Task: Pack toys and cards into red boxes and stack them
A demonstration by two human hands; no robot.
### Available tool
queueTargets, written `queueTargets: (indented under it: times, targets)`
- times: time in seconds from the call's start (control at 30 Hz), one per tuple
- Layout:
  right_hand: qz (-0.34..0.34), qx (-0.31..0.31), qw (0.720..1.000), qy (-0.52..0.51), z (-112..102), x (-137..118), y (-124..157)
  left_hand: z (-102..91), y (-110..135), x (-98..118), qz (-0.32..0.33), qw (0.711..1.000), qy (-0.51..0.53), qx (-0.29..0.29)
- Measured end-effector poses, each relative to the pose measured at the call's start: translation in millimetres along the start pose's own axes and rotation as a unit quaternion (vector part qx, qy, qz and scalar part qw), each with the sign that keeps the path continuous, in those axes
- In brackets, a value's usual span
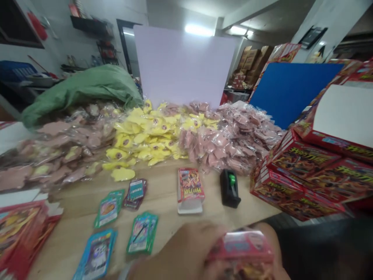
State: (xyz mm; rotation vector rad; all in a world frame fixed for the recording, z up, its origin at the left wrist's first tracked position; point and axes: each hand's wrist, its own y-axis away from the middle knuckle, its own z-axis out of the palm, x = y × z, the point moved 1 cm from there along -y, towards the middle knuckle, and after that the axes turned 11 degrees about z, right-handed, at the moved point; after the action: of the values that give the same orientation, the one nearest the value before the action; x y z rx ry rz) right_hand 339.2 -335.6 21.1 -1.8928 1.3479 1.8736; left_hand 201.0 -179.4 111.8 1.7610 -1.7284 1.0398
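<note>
At the bottom of the head view, a small red printed card box is held up close to me, blurred by motion. My left hand reaches in from the lower left and is closed on the box's left side, its fingertips hidden. My right hand wraps the box from behind and on the right. Farther off lies another red card box with its white flap open toward me. To the left are stacks of cards: blue-edged cards, green-edged cards, more green-edged cards and a dark-edged stack.
A black tape dispenser with green tape stands right of the box. Yellow wrapped pieces and pink wrapped pieces are heaped behind. Stacked red cartons rise at right; flattened red boxes lie at left.
</note>
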Motion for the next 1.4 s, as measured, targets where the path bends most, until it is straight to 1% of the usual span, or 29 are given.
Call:
queueTargets:
  times: [0.03, 0.07, 0.13, 0.2, 0.27, 0.33, 0.4, 0.47, 0.53, 0.6, 0.63, 0.67, 0.73, 0.77, 0.8, 0.83, 0.87, 0.9, 0.93, 0.97, 1.0, 1.03, 1.1, 1.13, 1.17, 1.2, 1.27, 1.33, 1.4]
  targets:
    - [-0.006, -0.020, 1.000, -0.004, 1, 1, 4, -4.4, 2, 0, -0.015, 0.999, 0.042, 0.001]
    - [-0.016, -0.051, 0.999, -0.011, 7, 1, 7, -6.9, 5, -4, -0.042, 0.996, 0.081, 0.012]
    - [-0.036, -0.126, 0.991, -0.033, 30, 2, 10, -5.9, 17, -18, -0.099, 0.981, 0.164, 0.036]
    - [-0.036, -0.182, 0.981, -0.063, 58, 6, 9, 1.0, 37, -36, -0.137, 0.956, 0.253, 0.052]
    - [-0.007, -0.200, 0.977, -0.078, 81, 12, 5, 9.8, 60, -51, -0.156, 0.927, 0.330, 0.092]
    - [0.028, -0.219, 0.973, -0.061, 99, 14, -3, 17.2, 81, -63, -0.175, 0.905, 0.355, 0.157]
    - [0.040, -0.241, 0.969, -0.028, 117, 9, -13, 20.6, 96, -73, -0.195, 0.907, 0.309, 0.211]
    - [0.027, -0.263, 0.964, -0.010, 137, 0, -26, 18.3, 104, -83, -0.217, 0.917, 0.227, 0.245]
    - [0.012, -0.285, 0.959, 0.000, 158, -11, -38, 10.7, 109, -94, -0.232, 0.922, 0.161, 0.266]
    - [-0.004, -0.300, 0.953, 0.035, 172, -18, -55, -1.7, 115, -107, -0.237, 0.926, 0.125, 0.266]
    - [-0.019, -0.294, 0.953, 0.068, 174, -21, -65, -10.1, 120, -114, -0.238, 0.930, 0.102, 0.262]
    - [-0.042, -0.274, 0.955, 0.107, 172, -23, -76, -20.0, 127, -122, -0.242, 0.933, 0.072, 0.257]
    - [-0.099, -0.202, 0.952, 0.206, 161, -30, -99, -43.2, 148, -141, -0.257, 0.933, -0.003, 0.252]
    - [-0.125, -0.159, 0.940, 0.273, 154, -35, -108, -55.5, 160, -150, -0.267, 0.930, -0.044, 0.248]
    - [-0.142, -0.113, 0.918, 0.353, 149, -43, -115, -67.0, 172, -161, -0.276, 0.928, -0.080, 0.238]
    - [-0.153, -0.065, 0.883, 0.438, 148, -53, -117, -77.1, 183, -171, -0.284, 0.926, -0.111, 0.224]
    - [-0.170, -0.017, 0.840, 0.514, 153, -64, -115, -85.2, 192, -180, -0.290, 0.925, -0.136, 0.205]
    - [-0.202, 0.021, 0.797, 0.569, 164, -76, -111, -91.2, 198, -188, -0.294, 0.925, -0.157, 0.185]
    - [-0.252, 0.035, 0.755, 0.604, 181, -87, -104, -95.1, 201, -194, -0.296, 0.924, -0.175, 0.165]
    - [-0.316, 0.026, 0.720, 0.617, 204, -96, -96, -97.3, 202, -199, -0.298, 0.924, -0.191, 0.147]
    - [-0.389, -0.015, 0.687, 0.614, 230, -102, -89, -98.3, 200, -201, -0.300, 0.922, -0.206, 0.129]
    - [-0.445, -0.085, 0.640, 0.621, 257, -104, -85, -98.5, 197, -202, -0.303, 0.921, -0.219, 0.110]
    - [-0.483, -0.166, 0.582, 0.633, 300, -99, -86, -98.3, 191, -200, -0.308, 0.918, -0.239, 0.068]
    - [-0.488, -0.192, 0.562, 0.640, 314, -94, -90, -98.4, 188, -197, -0.310, 0.917, -0.246, 0.049]
    - [-0.492, -0.207, 0.548, 0.644, 322, -88, -95, -98.7, 185, -194, -0.310, 0.916, -0.252, 0.032]
    - [-0.498, -0.220, 0.536, 0.646, 325, -82, -101, -99.0, 184, -192, -0.308, 0.916, -0.257, 0.018]
    - [-0.512, -0.241, 0.519, 0.641, 321, -74, -111, -98.8, 181, -187, -0.308, 0.913, -0.269, 0.005]
    - [-0.524, -0.257, 0.517, 0.627, 312, -71, -117, -96.8, 178, -185, -0.310, 0.907, -0.283, 0.009]
    - [-0.529, -0.275, 0.527, 0.605, 306, -72, -120, -93.9, 176, -186, -0.310, 0.904, -0.293, 0.019]
